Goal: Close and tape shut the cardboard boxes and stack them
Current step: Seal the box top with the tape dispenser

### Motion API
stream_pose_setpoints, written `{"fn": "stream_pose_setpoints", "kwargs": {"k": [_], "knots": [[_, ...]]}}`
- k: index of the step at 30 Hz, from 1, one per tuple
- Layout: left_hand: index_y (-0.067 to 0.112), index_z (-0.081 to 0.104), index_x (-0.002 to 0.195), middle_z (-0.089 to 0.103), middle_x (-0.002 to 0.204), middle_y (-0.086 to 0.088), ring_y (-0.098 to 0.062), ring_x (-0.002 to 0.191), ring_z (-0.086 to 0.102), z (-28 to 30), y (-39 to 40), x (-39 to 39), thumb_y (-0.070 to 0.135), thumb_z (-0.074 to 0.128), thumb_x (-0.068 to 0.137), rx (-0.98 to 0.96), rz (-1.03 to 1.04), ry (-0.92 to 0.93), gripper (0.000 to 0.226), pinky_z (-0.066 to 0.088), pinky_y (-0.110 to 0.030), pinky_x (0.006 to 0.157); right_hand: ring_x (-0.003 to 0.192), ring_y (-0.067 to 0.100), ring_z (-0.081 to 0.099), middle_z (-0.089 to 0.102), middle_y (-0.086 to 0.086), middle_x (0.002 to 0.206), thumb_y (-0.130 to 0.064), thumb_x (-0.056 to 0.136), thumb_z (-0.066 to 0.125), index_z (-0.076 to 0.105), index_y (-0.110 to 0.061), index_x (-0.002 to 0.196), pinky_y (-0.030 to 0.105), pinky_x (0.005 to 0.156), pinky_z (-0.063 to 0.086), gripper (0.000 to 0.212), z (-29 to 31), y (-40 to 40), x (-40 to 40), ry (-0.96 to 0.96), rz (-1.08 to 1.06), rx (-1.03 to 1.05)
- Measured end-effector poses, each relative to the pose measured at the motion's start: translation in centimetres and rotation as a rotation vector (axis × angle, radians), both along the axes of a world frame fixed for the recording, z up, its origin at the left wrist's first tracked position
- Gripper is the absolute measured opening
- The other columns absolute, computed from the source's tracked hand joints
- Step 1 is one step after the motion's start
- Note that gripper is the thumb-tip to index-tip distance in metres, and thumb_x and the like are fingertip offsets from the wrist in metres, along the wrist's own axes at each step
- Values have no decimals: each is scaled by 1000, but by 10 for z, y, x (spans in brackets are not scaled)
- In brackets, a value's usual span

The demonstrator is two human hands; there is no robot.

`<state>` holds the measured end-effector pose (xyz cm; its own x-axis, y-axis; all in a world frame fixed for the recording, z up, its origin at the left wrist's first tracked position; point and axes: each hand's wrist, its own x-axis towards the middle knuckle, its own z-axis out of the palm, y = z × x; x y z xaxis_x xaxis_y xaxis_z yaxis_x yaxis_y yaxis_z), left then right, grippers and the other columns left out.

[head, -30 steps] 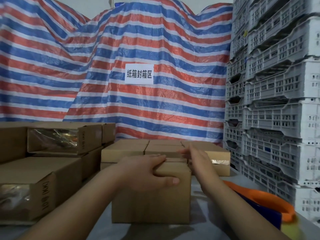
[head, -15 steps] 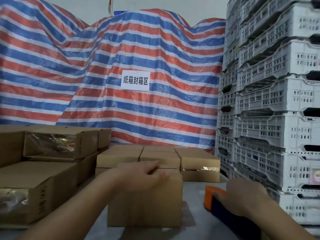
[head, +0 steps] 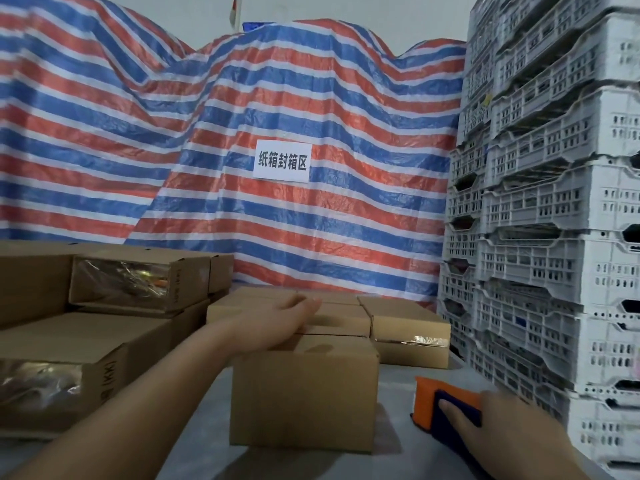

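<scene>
A closed brown cardboard box (head: 304,393) stands on the grey table (head: 391,455) in front of me. My left hand (head: 280,323) lies flat on its top flaps, fingers straight, pressing them down. To the right of the box, my right hand (head: 485,424) grips an orange and dark blue tape dispenser (head: 429,400) that sits low over the table. The tape roll itself is hidden behind my hand.
Taped boxes (head: 114,344) are stacked at the left, some with shiny tape on their ends. More low boxes (head: 408,323) sit behind the near one. A tall stack of white plastic crates (head: 554,237) walls off the right side. A striped tarp (head: 242,168) hangs behind.
My right hand left the box top, moved down to the right and took hold of the tape dispenser. My left hand stayed on the box, its fingers now straighter. The view tilted up.
</scene>
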<state>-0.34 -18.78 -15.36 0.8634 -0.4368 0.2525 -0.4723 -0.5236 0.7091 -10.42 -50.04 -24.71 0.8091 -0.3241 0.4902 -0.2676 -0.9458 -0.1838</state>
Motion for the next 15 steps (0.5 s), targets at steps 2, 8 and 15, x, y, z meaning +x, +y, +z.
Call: {"fn": "stream_pose_setpoints", "kwargs": {"k": [2, 8, 15], "knots": [[44, 55, 127, 59, 129, 10, -12, 119, 54, -2, 2, 5, 83, 39, 79, -79, 24, 36, 64, 37, -44, 109, 61, 0, 58, 61, -12, 64, -89, 76, 29, 54, -36, 67, 21, 55, 45, 59, 1, -3, 4, -14, -77, -25], [22, 63, 119, 70, 116, -1, -19, 107, 66, -3, 3, 19, 60, 52, 91, -482, 61, 225, 49, 48, -41, 102, 42, 18, 59, 57, 8, 42, -90, 66, 35, 56, -5, 50, 28, 47, 39, 89, 80, 14, 13, -301, 50, 294], [13, 73, 105, 73, 109, -1, -18, 107, 65, -1, 2, 9, 65, 35, 96, -536, 93, 266, 64, 43, -38, 104, 45, 17, 65, 71, 8, 62, -63, 61, 74, 77, -12, 79, 24, 44, 52, 54, 165, 77, 45, -107, 693, 1090]]}}
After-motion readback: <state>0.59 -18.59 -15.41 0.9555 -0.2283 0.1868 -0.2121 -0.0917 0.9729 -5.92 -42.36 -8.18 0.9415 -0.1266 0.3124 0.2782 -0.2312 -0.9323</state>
